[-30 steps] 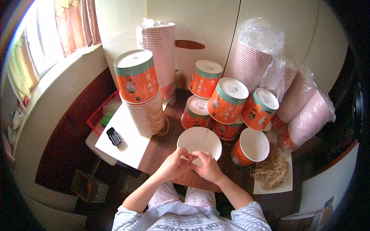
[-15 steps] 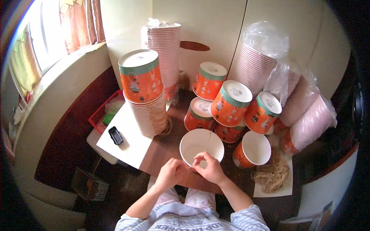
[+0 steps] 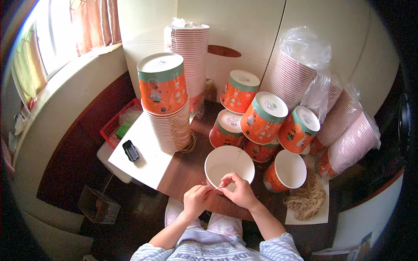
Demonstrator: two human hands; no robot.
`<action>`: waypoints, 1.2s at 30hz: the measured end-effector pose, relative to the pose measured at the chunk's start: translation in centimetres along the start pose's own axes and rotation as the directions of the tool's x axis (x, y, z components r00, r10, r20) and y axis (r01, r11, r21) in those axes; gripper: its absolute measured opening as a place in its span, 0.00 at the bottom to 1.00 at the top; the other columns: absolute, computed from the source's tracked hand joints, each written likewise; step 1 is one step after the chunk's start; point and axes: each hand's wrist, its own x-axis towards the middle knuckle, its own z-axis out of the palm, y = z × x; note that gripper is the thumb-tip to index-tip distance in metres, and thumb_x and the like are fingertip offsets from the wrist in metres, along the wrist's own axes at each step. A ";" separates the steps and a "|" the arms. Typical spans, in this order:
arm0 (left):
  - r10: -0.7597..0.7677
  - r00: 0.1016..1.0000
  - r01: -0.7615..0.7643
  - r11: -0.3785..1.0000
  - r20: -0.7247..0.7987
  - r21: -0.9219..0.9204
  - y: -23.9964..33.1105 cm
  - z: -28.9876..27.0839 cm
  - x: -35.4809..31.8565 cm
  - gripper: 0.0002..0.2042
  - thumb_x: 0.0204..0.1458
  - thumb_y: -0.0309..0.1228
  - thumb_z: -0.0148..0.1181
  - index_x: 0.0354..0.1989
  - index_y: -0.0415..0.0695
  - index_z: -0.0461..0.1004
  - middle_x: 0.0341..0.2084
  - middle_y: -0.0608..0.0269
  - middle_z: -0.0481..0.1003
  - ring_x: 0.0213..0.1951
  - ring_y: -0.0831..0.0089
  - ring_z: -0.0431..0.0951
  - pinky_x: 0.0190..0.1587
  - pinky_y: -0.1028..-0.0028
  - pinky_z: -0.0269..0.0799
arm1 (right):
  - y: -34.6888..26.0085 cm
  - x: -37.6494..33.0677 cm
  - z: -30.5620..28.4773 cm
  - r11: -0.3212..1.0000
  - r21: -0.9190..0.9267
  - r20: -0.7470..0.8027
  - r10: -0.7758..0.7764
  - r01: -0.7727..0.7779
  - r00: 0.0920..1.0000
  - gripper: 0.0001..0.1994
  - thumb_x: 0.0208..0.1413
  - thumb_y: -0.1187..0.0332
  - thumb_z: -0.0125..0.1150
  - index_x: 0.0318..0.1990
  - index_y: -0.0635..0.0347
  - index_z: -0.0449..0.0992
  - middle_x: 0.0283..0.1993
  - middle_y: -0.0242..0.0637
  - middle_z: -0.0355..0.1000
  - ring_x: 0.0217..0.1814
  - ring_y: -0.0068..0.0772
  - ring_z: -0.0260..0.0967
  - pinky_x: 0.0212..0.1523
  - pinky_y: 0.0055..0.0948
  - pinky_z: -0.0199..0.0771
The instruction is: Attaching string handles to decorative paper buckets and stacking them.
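An upright paper bucket (image 3: pixel 213 163) with a white inside stands at the table's near edge. My left hand (image 3: pixel 197 200) and my right hand (image 3: pixel 237 191) meet over its near rim, both with fingers pinched. Between the fingertips runs a thin strand of twine (image 3: pixel 217 187). A fine line of it also shows across the bucket's mouth, above my right hand. The fingers partly hide how the strand is held. Right of this bucket, another open bucket (image 3: pixel 291 169) leans with its mouth toward me. Beside that lies a tangled bundle of tan twine (image 3: pixel 307 199) on white paper.
Several orange and green buckets (image 3: pixel 263 117) stand upside down behind. A tall nested stack (image 3: pixel 163 126) with twine hanging down its side stands left, near a black plastic holder (image 3: pixel 130 151). Plastic-wrapped stacks (image 3: pixel 294 78) line the back right. A red basket (image 3: pixel 114 126) sits at the left.
My left hand has come slightly closer to my right hand, with both still pinched at the near rim. The whole view has shifted a little; the buckets stand as before.
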 end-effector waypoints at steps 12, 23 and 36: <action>-0.129 0.983 0.162 0.939 0.127 -0.304 1.3 -0.5 0.9 0.08 0.39 0.18 0.56 0.30 0.39 0.73 0.25 0.61 0.74 0.25 0.78 0.73 0.27 0.81 0.69 | -0.1 -0.2 0.0 0.999 0.034 -0.010 0.015 -0.015 1.000 0.12 0.42 0.79 0.58 0.36 0.62 0.65 0.32 0.37 0.70 0.36 0.28 0.70 0.38 0.25 0.70; -0.214 0.957 0.287 0.787 0.194 -0.546 0.6 0.4 0.7 0.05 0.43 0.20 0.56 0.30 0.37 0.73 0.23 0.63 0.75 0.24 0.84 0.73 0.25 0.84 0.68 | -0.2 -0.2 -0.3 1.000 -0.011 -0.003 0.008 -0.008 1.000 0.14 0.41 0.79 0.58 0.37 0.61 0.63 0.32 0.38 0.70 0.36 0.30 0.71 0.37 0.26 0.70; -0.223 0.941 0.325 0.806 0.255 -0.495 0.3 0.6 1.3 0.06 0.43 0.20 0.57 0.31 0.37 0.71 0.22 0.65 0.74 0.25 0.84 0.71 0.27 0.84 0.68 | -0.8 -0.3 -0.4 0.985 -0.170 0.023 -0.031 0.035 0.999 0.14 0.42 0.77 0.58 0.36 0.59 0.61 0.31 0.38 0.70 0.35 0.36 0.71 0.35 0.32 0.71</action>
